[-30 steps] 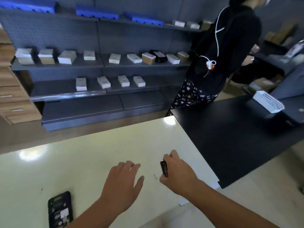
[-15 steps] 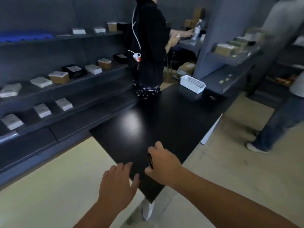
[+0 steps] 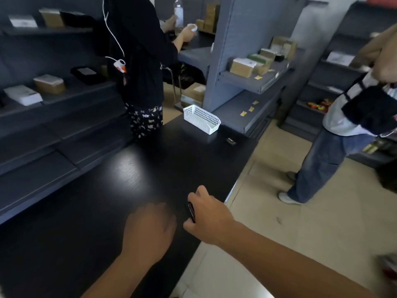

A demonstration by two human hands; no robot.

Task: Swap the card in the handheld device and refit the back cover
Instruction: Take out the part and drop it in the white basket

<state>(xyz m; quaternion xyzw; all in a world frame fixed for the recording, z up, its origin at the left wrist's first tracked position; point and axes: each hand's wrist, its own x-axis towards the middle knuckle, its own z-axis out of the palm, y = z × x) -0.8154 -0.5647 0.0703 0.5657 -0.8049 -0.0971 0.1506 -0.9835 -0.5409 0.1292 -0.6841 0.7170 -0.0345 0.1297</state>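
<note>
My right hand (image 3: pixel 209 218) grips a small black handheld device (image 3: pixel 191 211) edge-on, over the near right part of a black table (image 3: pixel 107 201). Only the device's thin dark edge shows between thumb and fingers; its back and any card are hidden. My left hand (image 3: pixel 150 229) hovers just left of it, blurred, fingers curled downward, with nothing visible in it. A small dark object (image 3: pixel 231 141) lies on the far right of the table.
A white perforated basket (image 3: pixel 202 118) stands at the table's far end. One person in black (image 3: pixel 137 61) stands behind the table, another in jeans (image 3: pixel 335 147) on the floor to the right. Grey shelves with boxes (image 3: pixel 247 67) line the back and left.
The view has swung right from the cream table to the black table. Both hands moved with it, the right still holding the device. The phone on the cream table is out of view.
</note>
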